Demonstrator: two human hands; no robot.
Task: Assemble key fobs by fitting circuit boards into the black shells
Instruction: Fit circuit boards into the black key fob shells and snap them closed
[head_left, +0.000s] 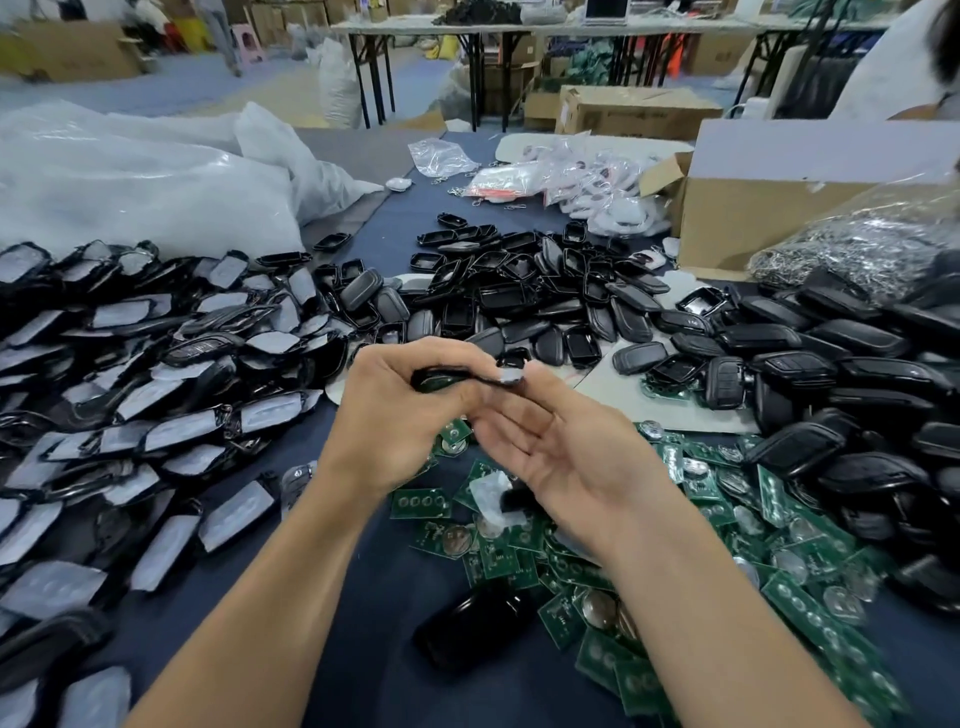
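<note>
- Fitting step in hand, by the look of it: slim black plastic key-fob shell (457, 378) held up over the dark blue table cloth (379, 613), with a sliver of green circuit board (437, 385) visible along its lower edge.
- Left hand (395, 415) curled round the shell's left end, thumb and fingers closed firmly on it.
- Right hand (566, 452) palm-up, fingers mostly straight, tips at the shell's right end by a scrap of pale film; pinching there or merely propping, cannot tell.
- Board fully seated or only part-way in: too blurred to judge.
- Next, probably: press the board flat into the recess, with the left grip keeping the shell steady and even pressure rather than force at one corner.
- Loose heap of green circuit boards with round silver coin cells (727, 519) on the cloth just below and right of the hands.
- Pile of empty black shells (519, 296) beyond the hands; black covers faced with pale film (156, 405) spread at left.
- Single glossy black oval shell (472, 629) lying alone between the forearms.
</note>
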